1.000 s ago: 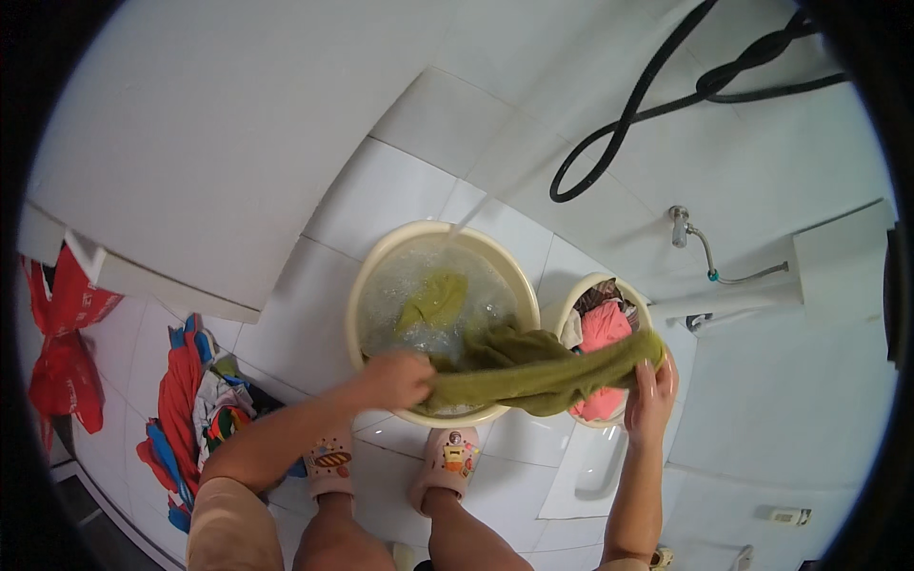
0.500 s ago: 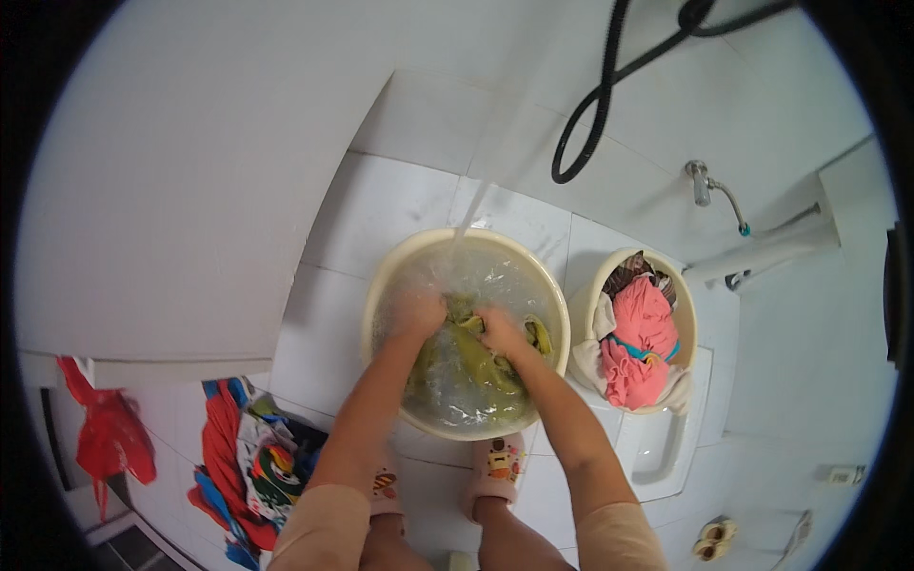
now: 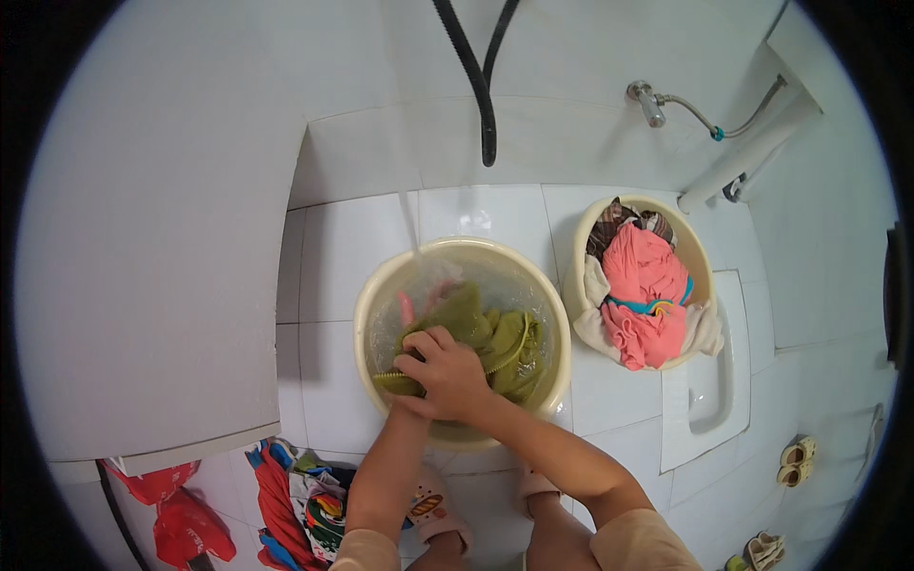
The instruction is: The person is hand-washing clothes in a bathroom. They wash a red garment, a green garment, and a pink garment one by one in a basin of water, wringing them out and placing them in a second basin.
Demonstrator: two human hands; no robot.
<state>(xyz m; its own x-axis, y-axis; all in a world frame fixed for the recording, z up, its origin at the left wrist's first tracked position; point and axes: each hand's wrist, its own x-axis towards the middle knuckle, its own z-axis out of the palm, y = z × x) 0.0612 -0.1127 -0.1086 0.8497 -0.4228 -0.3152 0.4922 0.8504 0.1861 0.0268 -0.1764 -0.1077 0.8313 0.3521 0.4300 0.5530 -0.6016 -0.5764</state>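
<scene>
A wet olive-green garment [image 3: 462, 319] with a toothed zip-like edge lies bunched in a round cream basin [image 3: 560, 366] of water. My right hand [image 3: 449, 374] crosses over my left wrist, its fingers bent over the near left part of the garment and gripping it. Of my left hand [image 3: 411, 406], little more than the wrist shows; its fingers are hidden under the cloth and the right hand. A thin stream of water [image 3: 409, 219] falls into the basin's far side. Something pink [image 3: 407, 307] shows beside the cloth; I cannot tell what it is.
Right of the basin stands a cream tub [image 3: 706, 271] heaped with pink, white and brown clothes, beside a squat toilet [image 3: 709, 419]. A clothes pile [image 3: 295, 500] lies at lower left. A black hose [image 3: 481, 95] hangs ahead, near a wall tap [image 3: 647, 103].
My right hand has moved left across my left wrist. My left hand has drawn nearer and gone under the cloth. More of the green garment is above the water. The view has shifted.
</scene>
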